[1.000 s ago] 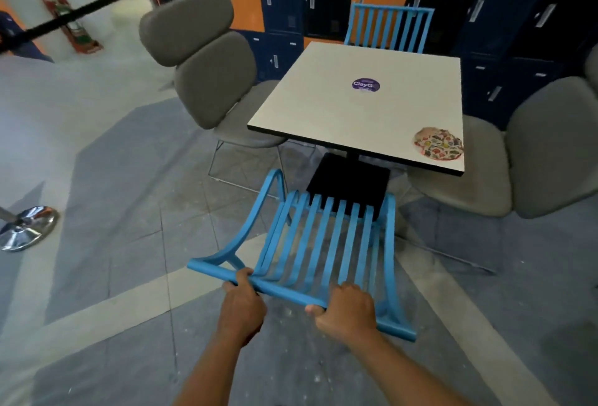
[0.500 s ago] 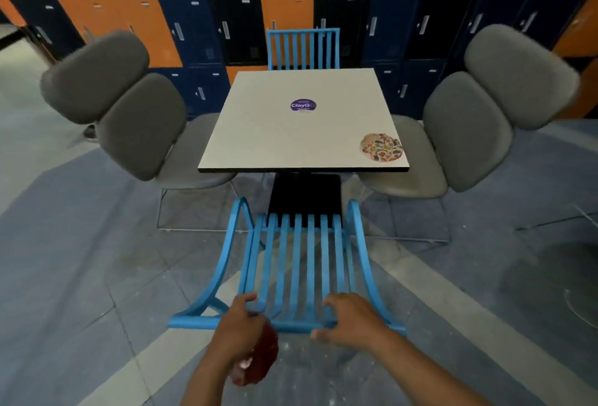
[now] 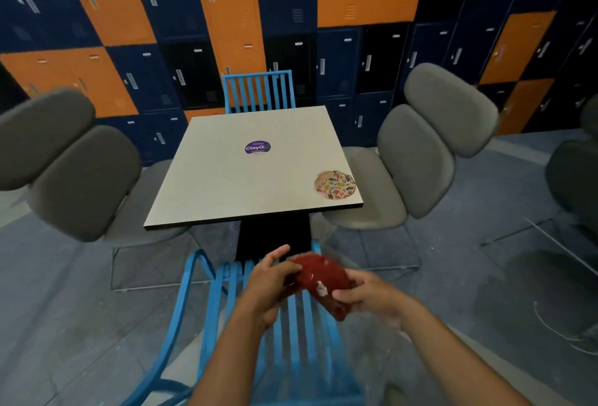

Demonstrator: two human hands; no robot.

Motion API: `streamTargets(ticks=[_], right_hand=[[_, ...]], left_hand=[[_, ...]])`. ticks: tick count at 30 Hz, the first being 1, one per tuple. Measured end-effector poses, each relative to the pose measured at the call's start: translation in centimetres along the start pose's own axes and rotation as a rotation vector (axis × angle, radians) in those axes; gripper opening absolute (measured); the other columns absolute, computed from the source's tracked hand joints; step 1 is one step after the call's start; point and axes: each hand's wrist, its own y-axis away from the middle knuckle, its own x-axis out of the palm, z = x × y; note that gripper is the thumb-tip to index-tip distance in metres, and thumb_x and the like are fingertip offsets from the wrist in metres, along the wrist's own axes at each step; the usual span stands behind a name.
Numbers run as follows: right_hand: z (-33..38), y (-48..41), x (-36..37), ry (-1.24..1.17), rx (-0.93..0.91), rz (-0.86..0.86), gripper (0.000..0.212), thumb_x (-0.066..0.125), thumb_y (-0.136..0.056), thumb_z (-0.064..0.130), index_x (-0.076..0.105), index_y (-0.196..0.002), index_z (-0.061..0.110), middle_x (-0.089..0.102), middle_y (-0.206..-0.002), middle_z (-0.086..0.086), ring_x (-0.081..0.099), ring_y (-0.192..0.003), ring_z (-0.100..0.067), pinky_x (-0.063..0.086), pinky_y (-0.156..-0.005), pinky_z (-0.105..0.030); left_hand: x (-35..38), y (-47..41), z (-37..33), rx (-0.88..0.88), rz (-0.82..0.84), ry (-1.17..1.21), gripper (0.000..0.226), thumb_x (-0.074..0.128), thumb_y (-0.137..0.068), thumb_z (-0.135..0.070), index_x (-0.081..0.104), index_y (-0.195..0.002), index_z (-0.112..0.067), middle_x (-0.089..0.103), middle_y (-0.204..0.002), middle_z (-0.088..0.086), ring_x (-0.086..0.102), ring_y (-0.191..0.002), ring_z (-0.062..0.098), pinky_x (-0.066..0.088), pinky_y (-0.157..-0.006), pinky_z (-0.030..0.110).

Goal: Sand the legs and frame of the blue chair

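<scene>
The blue slatted chair stands right below me, its back toward me and its seat under the table. Above its slats I hold a dark red sheet of sandpaper in both hands. My left hand grips its left edge, thumb raised. My right hand pinches its right side. Neither hand touches the chair. My forearms hide part of the chair's slats and top rail.
A square white table with a purple sticker and a patterned round item stands ahead. Grey padded chairs flank it. A second blue chair faces me before orange and blue lockers.
Both hands have left the chair's top rail and risen. The red sandpaper, held low in the left hand before, is now gripped by both hands above the slats.
</scene>
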Motion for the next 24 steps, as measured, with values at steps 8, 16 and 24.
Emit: streamTargets(ticks=[8, 16, 24], right_hand=[[4.8, -12.9, -15.7, 0.063, 0.099, -0.167, 0.024, 0.075, -0.093, 0.007, 0.077, -0.117, 0.013, 0.083, -0.097, -0.005, 0.076, -0.087, -0.021, 0.056, -0.077, -0.032], [10.5, -25.7, -25.7, 0.16, 0.154, -0.214, 0.016, 0.072, -0.096, 0.0, 0.075, -0.107, 0.011, 0.078, -0.09, -0.007, 0.071, -0.076, -0.014, 0.061, -0.069, -0.023], [13.6, -31.7, -29.7, 0.172, 0.101, -0.258, 0.058, 0.074, -0.098, 0.018, 0.055, -0.152, 0.01, 0.066, -0.141, -0.006, 0.066, -0.095, -0.008, 0.046, -0.084, -0.02]], left_hand=[[9.7, -15.5, -2.2, -0.029, -0.135, 0.056, 0.055, 0.067, -0.094, 0.011, 0.056, -0.142, -0.012, 0.081, -0.112, 0.011, 0.08, -0.098, 0.029, 0.067, -0.086, 0.047], [16.9, -29.8, -3.9, -0.127, -0.323, 0.022, 0.05, 0.062, -0.096, 0.008, 0.061, -0.142, -0.011, 0.08, -0.092, -0.004, 0.072, -0.089, 0.014, 0.063, -0.075, 0.031], [18.2, -37.6, -7.0, -0.1, -0.506, -0.122, 0.046, 0.069, -0.098, -0.012, 0.059, -0.142, -0.004, 0.067, -0.13, 0.011, 0.068, -0.113, 0.027, 0.061, -0.087, 0.041]])
